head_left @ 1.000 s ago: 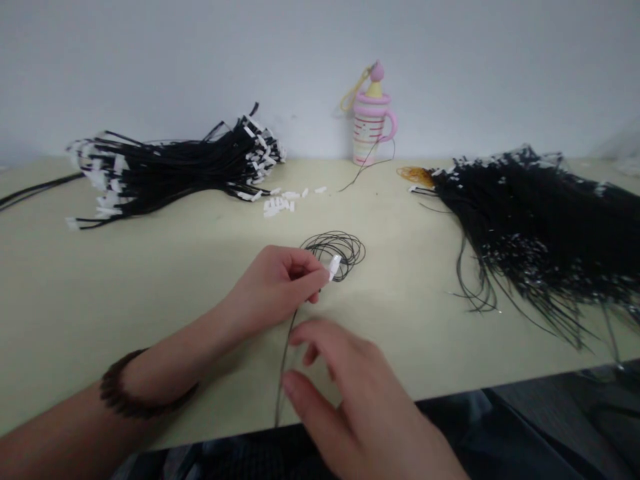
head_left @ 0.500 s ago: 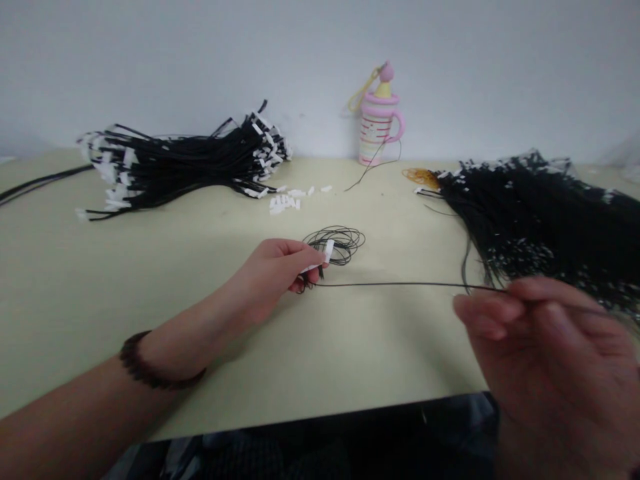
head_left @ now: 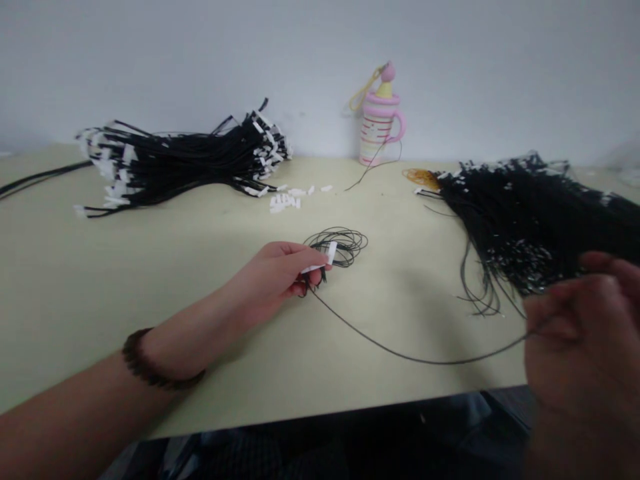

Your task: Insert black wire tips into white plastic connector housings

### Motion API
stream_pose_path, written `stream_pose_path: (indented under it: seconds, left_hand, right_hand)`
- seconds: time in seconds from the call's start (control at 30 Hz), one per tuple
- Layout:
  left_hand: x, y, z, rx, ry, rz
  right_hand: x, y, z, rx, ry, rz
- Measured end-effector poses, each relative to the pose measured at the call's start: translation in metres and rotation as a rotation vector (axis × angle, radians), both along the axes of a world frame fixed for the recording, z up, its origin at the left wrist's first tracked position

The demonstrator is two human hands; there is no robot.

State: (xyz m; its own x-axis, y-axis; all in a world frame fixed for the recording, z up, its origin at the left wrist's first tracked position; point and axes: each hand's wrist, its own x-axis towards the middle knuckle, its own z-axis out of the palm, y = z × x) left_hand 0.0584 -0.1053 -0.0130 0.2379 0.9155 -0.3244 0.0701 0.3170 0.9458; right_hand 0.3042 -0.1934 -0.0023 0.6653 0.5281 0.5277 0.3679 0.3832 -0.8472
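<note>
My left hand point(head_left: 280, 273) pinches a white connector point(head_left: 332, 253) and thin black wire near the table's middle. Loops of that wire point(head_left: 350, 239) spread just beyond its fingertips. From beneath these fingers a single black strand point(head_left: 430, 362) sags in a curve over the table point(head_left: 390, 307) to my right hand point(head_left: 583, 320), whose fingers are closed on it at the right edge. The right hand is somewhat blurred, and part of it lies out of frame.
A bundle of black cables with white ends point(head_left: 185, 163) lies back left, beside small white connectors point(head_left: 285, 202). A pink cup point(head_left: 377, 130) stands by the wall point(head_left: 200, 60). Many black wires point(head_left: 540, 213) and a yellow-orange coil point(head_left: 420, 177) lie at the right.
My right hand has shifted to the right, and the strand between the hands has gone from straight and taut to slack and sagging. My left hand has barely moved.
</note>
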Motion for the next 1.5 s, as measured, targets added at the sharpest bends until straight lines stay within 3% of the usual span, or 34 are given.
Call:
stream_pose_path:
  seconds: [0.07,0.17,0.27,0.4,1.5]
  left_hand:
    - [0.000,-0.001,-0.001,-0.021,-0.022,-0.010]
    - [0.001,-0.003,-0.002,-0.034,-0.030,-0.016]
    - [0.003,-0.006,-0.001,-0.033,-0.024,-0.044]
    - [0.006,-0.011,0.003,-0.006,-0.021,-0.094]
    - [0.007,-0.012,0.002,0.055,0.006,-0.083]
  right_hand:
    - [-0.025,0.002,-0.003,-0.114,0.072,0.010]
    - [-0.048,0.007,-0.013,-0.226,-0.143,0.159]
    - [-0.059,0.009,-0.020,-0.270,-0.403,0.334]
    - [-0.066,0.010,-0.023,-0.276,-0.461,0.422]
    - [-0.068,0.014,-0.026,-0.376,-0.347,0.532]
